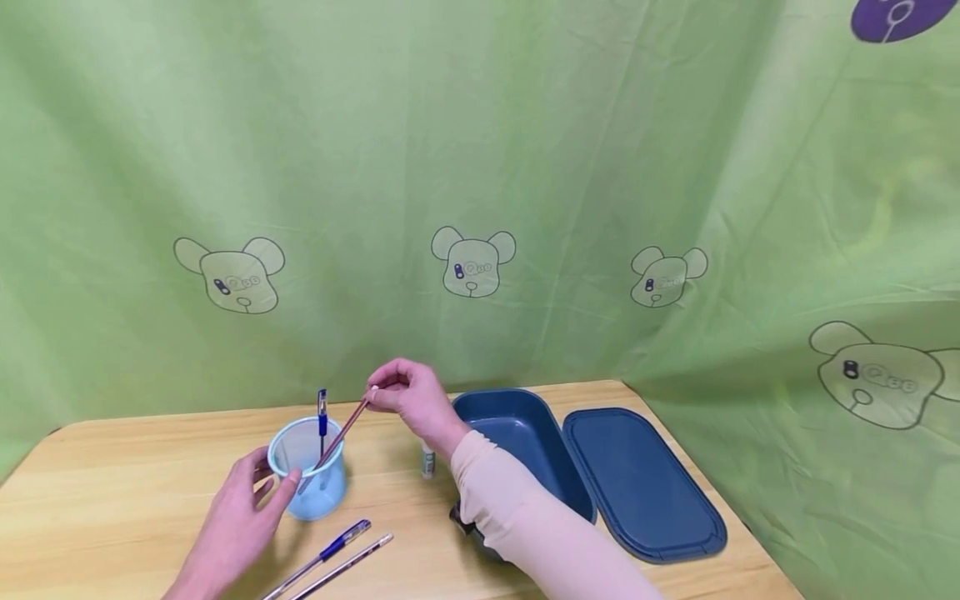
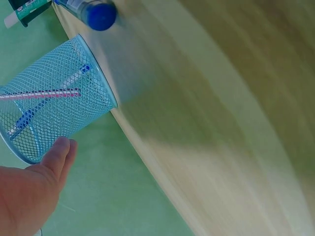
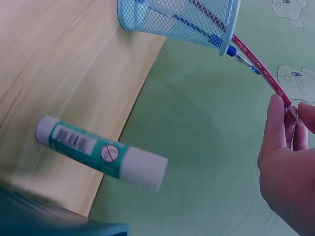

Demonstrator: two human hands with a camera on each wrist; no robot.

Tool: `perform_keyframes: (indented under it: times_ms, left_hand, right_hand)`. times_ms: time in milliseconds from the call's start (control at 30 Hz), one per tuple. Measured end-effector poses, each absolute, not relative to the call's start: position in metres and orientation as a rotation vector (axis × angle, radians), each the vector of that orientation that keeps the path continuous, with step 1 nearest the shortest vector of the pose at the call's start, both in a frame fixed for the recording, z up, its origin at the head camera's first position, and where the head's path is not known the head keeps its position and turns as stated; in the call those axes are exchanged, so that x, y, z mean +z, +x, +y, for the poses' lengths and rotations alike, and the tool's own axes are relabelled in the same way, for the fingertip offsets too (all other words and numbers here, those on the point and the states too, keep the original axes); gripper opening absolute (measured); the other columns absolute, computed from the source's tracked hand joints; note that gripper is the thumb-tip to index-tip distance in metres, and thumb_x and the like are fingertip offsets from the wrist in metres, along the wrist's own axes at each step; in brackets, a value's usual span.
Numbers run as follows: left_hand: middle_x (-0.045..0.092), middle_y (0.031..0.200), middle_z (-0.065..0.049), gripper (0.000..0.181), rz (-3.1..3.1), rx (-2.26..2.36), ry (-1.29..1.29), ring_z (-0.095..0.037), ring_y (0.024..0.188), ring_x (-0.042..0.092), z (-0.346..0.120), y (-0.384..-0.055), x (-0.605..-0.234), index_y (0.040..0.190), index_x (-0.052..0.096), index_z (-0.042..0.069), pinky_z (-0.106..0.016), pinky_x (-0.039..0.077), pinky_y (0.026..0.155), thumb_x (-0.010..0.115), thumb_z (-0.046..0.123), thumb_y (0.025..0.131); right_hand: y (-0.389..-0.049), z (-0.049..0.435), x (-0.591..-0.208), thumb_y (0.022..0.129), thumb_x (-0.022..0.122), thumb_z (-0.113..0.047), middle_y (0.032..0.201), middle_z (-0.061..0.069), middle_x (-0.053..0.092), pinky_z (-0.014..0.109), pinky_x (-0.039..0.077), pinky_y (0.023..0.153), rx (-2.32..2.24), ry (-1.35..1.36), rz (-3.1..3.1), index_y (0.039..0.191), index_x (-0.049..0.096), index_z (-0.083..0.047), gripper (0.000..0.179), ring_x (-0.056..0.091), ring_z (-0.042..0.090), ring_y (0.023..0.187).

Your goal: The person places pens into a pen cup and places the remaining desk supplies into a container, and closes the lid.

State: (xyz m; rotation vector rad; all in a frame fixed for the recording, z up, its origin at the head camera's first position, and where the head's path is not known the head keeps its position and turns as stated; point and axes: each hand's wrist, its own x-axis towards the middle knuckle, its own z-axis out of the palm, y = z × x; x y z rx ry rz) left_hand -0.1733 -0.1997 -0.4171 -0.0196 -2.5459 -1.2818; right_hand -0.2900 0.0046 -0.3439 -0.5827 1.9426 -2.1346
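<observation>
Above and right of a light-blue cylindrical mesh cup, a person's right hand pinches the top end of a slim red pencil, its long axis slanting down leftward into the cup, whose rim the nearer left hand holds.

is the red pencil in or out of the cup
Partly in: the lower end of the red pencil shows through the cup; the right hand pinches its top.

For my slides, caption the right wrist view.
Right hand pinching a red pencil angled into a mesh cup with a pen; glue stick standing nearby.
</observation>
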Motion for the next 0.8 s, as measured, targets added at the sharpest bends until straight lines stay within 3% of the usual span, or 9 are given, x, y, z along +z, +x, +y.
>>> perform_keyframes:
  times_ms: [133,400,800]
  left_hand:
    - [0.036,0.127,-0.029,0.073,-2.538,-1.284,-0.022,-0.042,0.113,0.041,-0.199,-0.173,-0.418,0.132,0.025,-0.01,-0.045,0.04,0.091,0.05,0.043,0.089]
    - [0.037,0.125,-0.028,0.072,-2.529,-1.275,-0.029,-0.042,0.113,0.04,-0.198,-0.173,-0.419,0.132,0.025,-0.009,-0.045,0.039,0.092,0.049,0.042,0.089]
    - [0.036,0.126,-0.025,0.072,-2.525,-1.293,-0.017,-0.04,0.114,0.04,-0.199,-0.172,-0.417,0.132,0.027,-0.008,-0.045,0.039,0.093,0.05,0.044,0.089]
  right_hand:
    - [-0.29,0.002,-0.347,0.074,0.063,0.01,0.087,0.014,0.06,0.03,0.053,0.074,-2.082,-0.607,1.979,0.095,0.058,0.006,0.022,0.061,0.022,0.077]
    - [-0.287,0.005,-0.346,0.072,0.067,0.006,0.086,0.008,0.061,0.027,0.052,0.074,-1.989,-0.611,2.131,0.092,0.061,-0.003,0.022,0.059,0.018,0.078]
    - [-0.27,0.016,-0.343,0.075,0.065,0.005,0.091,0.011,0.061,0.027,0.051,0.074,-1.939,-0.606,2.186,0.095,0.059,-0.001,0.022,0.058,0.018,0.08]
